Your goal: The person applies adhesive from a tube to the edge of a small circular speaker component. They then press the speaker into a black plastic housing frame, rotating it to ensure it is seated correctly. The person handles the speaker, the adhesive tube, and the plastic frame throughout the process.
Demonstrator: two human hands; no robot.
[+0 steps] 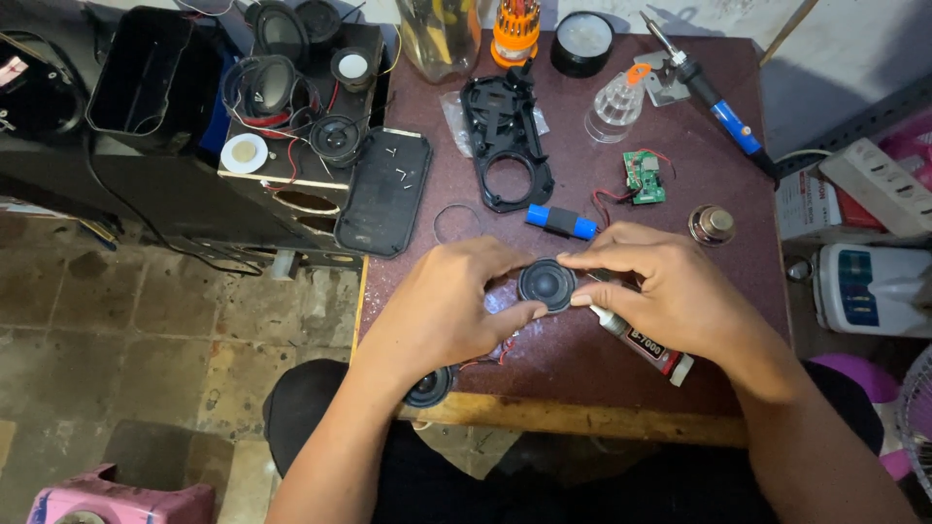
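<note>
Table (680,126): a dark red-brown work surface with a pale wooden near edge, filling the middle and right of the view.
Speaker cabinets (146,116): black boxes to the left of the table, with loose round drivers and red wires piled on top.
Grille (383,191): a black rounded-rectangle speaker cover lying at the table's far left edge.
Black frame (507,141): a plastic housing with a round hole, far of the hands.
Left hand (447,303): closed on the left side of the small speaker, thumb at its near edge, fingers curled over the far edge.
Right hand (670,281): closed on the right side of the same speaker, fingertips pinching its rim.
Soldering iron (714,97): blue-handled, at the far right.
Glue tube (646,344): lying under the right hand, pointing near-right.
Small speaker (547,283): a round black driver held between both hands, just above the table centre.
Blue cylinder (561,221): just far of the speaker.
Circuit board (644,177): green, with red wires, right of the frame.
</note>
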